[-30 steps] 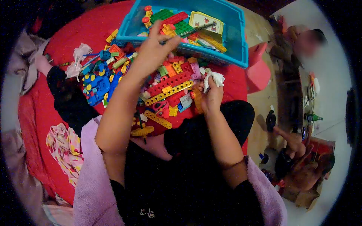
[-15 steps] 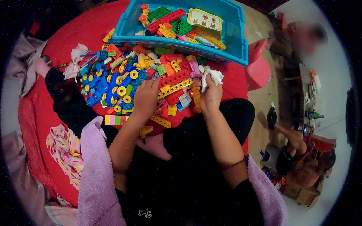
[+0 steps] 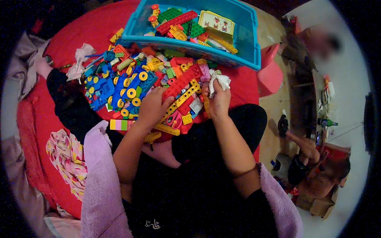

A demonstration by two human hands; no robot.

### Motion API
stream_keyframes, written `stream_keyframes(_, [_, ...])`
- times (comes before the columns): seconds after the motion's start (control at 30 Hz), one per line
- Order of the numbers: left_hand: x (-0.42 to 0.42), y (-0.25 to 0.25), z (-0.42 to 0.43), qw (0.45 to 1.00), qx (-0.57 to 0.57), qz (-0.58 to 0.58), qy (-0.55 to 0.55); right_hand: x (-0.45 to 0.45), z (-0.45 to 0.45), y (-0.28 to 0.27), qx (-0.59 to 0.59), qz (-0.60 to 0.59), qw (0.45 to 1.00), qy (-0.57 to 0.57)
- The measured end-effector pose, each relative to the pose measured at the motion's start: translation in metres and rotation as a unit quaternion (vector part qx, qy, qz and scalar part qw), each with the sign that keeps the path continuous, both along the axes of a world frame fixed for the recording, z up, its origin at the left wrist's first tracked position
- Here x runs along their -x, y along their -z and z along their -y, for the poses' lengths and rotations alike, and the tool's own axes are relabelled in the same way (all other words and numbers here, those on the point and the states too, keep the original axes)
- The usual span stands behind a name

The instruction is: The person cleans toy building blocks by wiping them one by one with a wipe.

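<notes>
My left hand (image 3: 152, 106) is closed on the lower end of a long red toy brick (image 3: 183, 81), tilted up to the right over the pile. My right hand (image 3: 219, 101) holds a crumpled white tissue (image 3: 220, 83) between thumb and fingers. Between the hands runs a yellow beam with holes (image 3: 180, 100). Below it lie a pink piece (image 3: 173, 120) and a small yellow brick (image 3: 187, 119). Blue pieces with yellow wheels (image 3: 131, 93) spread left of my left hand.
A blue plastic bin (image 3: 190, 48) with bricks and a picture card (image 3: 216, 22) stands beyond the pile on a red sheet (image 3: 75, 43). A pink stool (image 3: 270, 73) is at the right. Other people are on the floor side. A patterned cloth (image 3: 67, 158) lies left.
My left hand has shifted slightly down and left and now grips the long red brick, which has tilted more steeply. The pink piece has come into sight. My right hand keeps the tissue.
</notes>
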State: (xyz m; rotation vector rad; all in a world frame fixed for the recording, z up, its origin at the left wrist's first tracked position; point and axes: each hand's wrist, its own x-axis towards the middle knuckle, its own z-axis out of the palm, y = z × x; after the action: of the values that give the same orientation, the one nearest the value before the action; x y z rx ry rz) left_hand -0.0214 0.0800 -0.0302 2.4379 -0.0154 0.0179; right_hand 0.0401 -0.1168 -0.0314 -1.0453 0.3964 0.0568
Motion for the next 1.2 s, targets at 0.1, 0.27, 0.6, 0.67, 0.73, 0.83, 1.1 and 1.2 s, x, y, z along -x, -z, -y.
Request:
stream_keyframes(0.1, [0.008,-0.047,0.001,0.959,0.172,-0.212,-0.072,0.003,-0.005,-0.008,0.037,-0.018,0.999,-0.005])
stream_keyframes(0.27, [0.036,-0.024,0.003,0.951,0.26,-0.161,-0.052,0.009,-0.01,-0.005,0.048,0.03,0.997,-0.051])
stream_keyframes(0.6, [0.036,-0.015,0.02,0.99,0.129,-0.029,0.04,0.009,-0.01,0.012,0.441,0.294,0.846,-0.051])
stream_keyframes(0.67, [0.036,-0.017,0.019,0.989,0.144,-0.012,0.038,0.008,-0.01,0.011,0.463,0.304,0.832,-0.04])
stream_keyframes(0.73, [0.036,-0.022,0.018,0.985,0.166,-0.026,0.046,0.007,-0.011,0.009,0.492,0.354,0.794,-0.041])
stream_keyframes(0.83, [0.037,-0.019,0.016,0.987,0.147,-0.035,0.051,0.019,-0.016,-0.003,0.519,0.363,0.77,-0.075])
stream_keyframes(1.1, [0.038,-0.013,0.018,0.986,0.161,0.007,0.037,0.03,-0.024,-0.007,0.481,0.364,0.786,-0.136])
stream_keyframes(1.2, [0.037,-0.016,0.022,0.984,0.176,-0.006,0.036,0.02,-0.018,-0.008,0.501,0.338,0.793,-0.084])
